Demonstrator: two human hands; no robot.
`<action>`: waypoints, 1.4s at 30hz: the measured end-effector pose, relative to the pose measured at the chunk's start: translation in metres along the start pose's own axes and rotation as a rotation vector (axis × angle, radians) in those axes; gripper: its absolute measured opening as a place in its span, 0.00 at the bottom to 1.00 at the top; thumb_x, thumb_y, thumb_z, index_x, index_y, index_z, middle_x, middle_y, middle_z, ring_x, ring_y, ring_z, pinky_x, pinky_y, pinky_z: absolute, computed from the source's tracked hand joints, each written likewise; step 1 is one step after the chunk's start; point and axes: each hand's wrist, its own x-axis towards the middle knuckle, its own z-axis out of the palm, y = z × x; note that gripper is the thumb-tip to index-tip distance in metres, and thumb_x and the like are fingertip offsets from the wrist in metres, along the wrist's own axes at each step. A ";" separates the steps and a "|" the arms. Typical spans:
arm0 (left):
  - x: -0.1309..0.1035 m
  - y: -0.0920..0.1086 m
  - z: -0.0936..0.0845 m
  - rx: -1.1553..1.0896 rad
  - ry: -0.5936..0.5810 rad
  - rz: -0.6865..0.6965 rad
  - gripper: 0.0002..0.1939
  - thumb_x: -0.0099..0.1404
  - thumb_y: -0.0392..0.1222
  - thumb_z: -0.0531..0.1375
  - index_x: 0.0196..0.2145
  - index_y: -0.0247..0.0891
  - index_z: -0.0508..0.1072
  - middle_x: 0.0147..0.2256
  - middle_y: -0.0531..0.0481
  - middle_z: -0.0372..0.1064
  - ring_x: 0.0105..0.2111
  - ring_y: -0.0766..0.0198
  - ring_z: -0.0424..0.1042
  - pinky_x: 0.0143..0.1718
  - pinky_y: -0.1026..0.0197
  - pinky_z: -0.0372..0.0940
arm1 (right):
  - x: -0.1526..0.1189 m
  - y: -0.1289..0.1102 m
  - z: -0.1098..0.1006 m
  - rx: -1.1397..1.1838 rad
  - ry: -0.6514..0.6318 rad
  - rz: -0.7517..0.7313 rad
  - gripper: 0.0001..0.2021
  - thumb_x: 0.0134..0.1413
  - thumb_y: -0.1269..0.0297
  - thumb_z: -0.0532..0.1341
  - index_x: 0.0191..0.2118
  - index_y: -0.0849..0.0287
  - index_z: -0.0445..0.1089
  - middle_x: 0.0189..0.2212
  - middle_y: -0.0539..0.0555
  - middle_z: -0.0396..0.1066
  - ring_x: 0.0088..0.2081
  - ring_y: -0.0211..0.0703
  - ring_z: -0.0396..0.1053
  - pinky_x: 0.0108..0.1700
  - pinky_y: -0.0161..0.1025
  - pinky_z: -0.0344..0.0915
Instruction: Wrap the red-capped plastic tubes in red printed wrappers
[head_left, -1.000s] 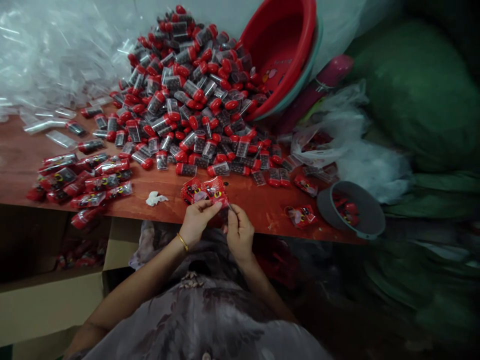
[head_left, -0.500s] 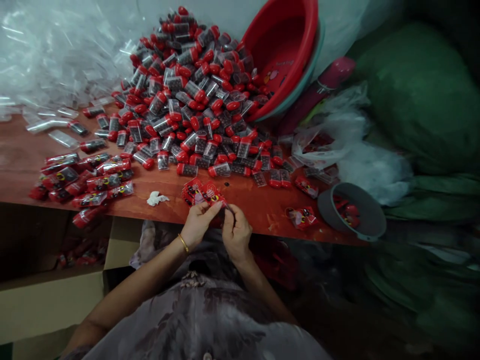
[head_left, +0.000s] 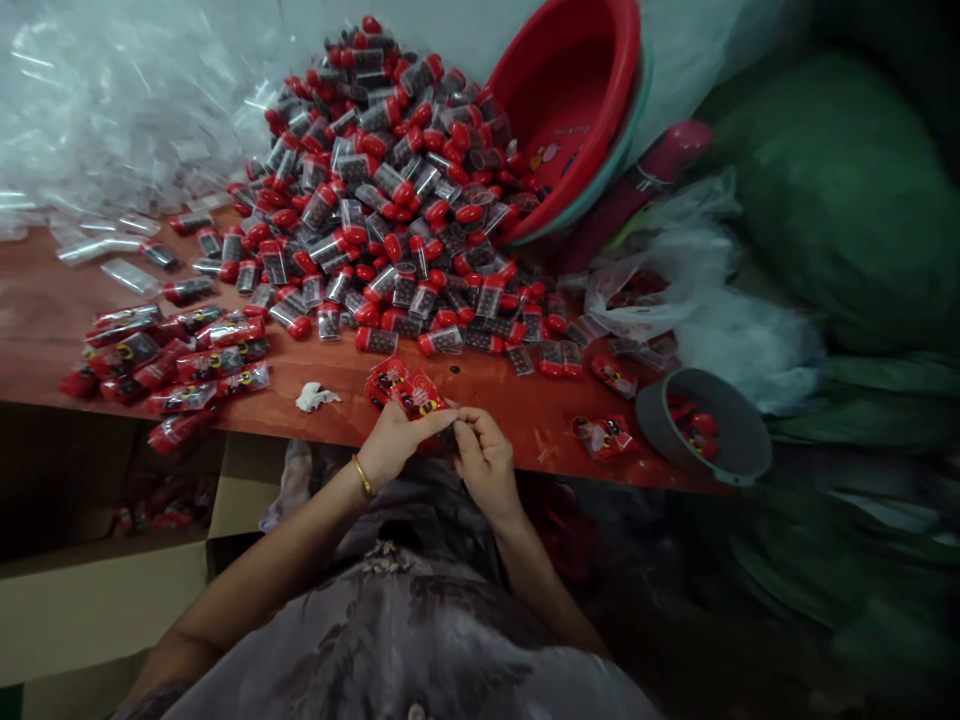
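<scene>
At the table's front edge my left hand (head_left: 391, 447), with a gold bracelet at the wrist, is closed on red printed wrappers (head_left: 409, 388) that fan out beyond its fingers. Its thumb reaches toward my right hand (head_left: 486, 458), whose thumb and fingers are pinched together beside it. Something small and dark shows between the two hands; I cannot make out what it is. Behind them lies a large heap of clear tubes (head_left: 352, 215) with red caps and dark contents. A crumpled white tissue (head_left: 316, 397) rests left of my hands.
Wrapped red packs (head_left: 217, 362) are piled at the table's left edge, above an open cardboard box (head_left: 97, 600). On the right are a grey bowl (head_left: 651, 405) with red pieces and a red printed pack (head_left: 602, 437). A red basin (head_left: 626, 60) leans behind; clear plastic sleeves (head_left: 127, 120) fill the back left.
My right hand has shifted slightly to the right and turned, its fingers now bent over near my left thumb. My left hand stays on the red wrappers. The view has moved very slightly.
</scene>
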 end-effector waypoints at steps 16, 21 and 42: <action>-0.007 -0.002 0.004 -0.015 -0.040 -0.031 0.22 0.51 0.57 0.65 0.28 0.33 0.71 0.16 0.58 0.61 0.12 0.71 0.61 0.13 0.68 0.56 | -0.005 0.002 0.000 0.195 -0.082 0.113 0.13 0.59 0.51 0.54 0.38 0.56 0.65 0.25 0.46 0.70 0.18 0.32 0.64 0.22 0.32 0.62; -0.002 -0.008 -0.001 0.048 0.056 0.039 0.20 0.53 0.56 0.64 0.24 0.33 0.69 0.18 0.56 0.63 0.15 0.74 0.61 0.15 0.69 0.58 | -0.005 0.001 0.006 0.099 -0.044 0.063 0.12 0.58 0.53 0.55 0.36 0.57 0.65 0.19 0.43 0.65 0.16 0.31 0.61 0.21 0.31 0.60; -0.014 0.002 0.008 0.122 0.052 -0.076 0.30 0.52 0.60 0.62 0.43 0.31 0.73 0.11 0.60 0.57 0.10 0.69 0.62 0.09 0.71 0.49 | -0.001 -0.005 0.027 0.335 -0.038 0.162 0.14 0.56 0.50 0.56 0.34 0.57 0.66 0.13 0.40 0.53 0.13 0.29 0.51 0.16 0.29 0.53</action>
